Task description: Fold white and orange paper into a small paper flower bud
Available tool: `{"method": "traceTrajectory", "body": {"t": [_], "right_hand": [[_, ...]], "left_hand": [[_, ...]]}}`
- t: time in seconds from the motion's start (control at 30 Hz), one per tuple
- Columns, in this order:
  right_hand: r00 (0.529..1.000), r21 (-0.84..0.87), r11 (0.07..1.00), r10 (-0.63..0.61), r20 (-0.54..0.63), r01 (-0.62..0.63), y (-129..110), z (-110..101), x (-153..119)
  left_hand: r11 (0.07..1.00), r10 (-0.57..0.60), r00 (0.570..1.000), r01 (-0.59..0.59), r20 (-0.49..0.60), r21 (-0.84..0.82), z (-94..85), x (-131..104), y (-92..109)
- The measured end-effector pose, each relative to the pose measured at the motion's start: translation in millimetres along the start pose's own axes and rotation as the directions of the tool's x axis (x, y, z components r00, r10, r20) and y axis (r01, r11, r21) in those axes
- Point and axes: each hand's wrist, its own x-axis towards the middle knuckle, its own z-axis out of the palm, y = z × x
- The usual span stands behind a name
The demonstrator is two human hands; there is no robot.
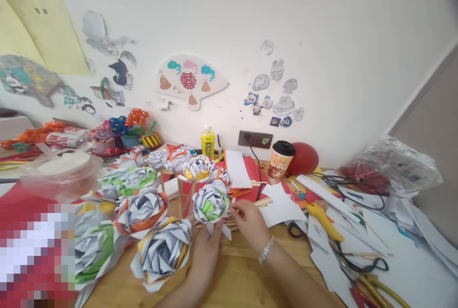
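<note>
A: What are the person's hands doing?

B: The left hand [207,248] pinches the base of a white and green paper flower [211,203] from below, lifting it over the wooden table [232,281]. The right hand [252,224], with a bracelet [266,250] at its wrist, has its thumb and forefinger drawn together by the flower's outer edge.

A: Is it gripping a petal?

B: I can't tell; the contact is too small to see. A white paper flap [226,232] hangs loose between the hands.

A: So how finished is that flower?

B: Its layers look nearly complete, though that flap suggests the underside isn't settled. I can't see any stem on it.

A: And the others?

B: A cluster crowds the person's left side. The yellow-edged flower [162,250] nearest the front looks fully layered, as do most of its neighbours. A few thin sticks [181,198] stand among them.

A: Any materials remaining?

B: Plenty, it seems. Loose sticks [265,202] lie just beyond the right hand, near white paper [279,205]. Farther right are a yellow glue gun [324,222] and some pliers [382,293]; a lidded cup [281,162] and a red balloon [306,157] sit by the wall.
</note>
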Motion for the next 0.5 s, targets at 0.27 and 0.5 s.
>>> {"method": "traceTrajectory", "body": {"t": [0.27,0.5], "right_hand": [[0.982,-0.288,0.942,-0.143,0.122,0.173,9,40,44],[1.000,0.024,0.999,-0.021,0.014,0.021,5,11,19]], "left_hand": [[0.999,-0.017,0.999,0.020,0.052,-0.045,4.1,-4,-2],[1.000,0.020,1.000,-0.020,-0.009,0.016,-3.0,1,-4]]}}
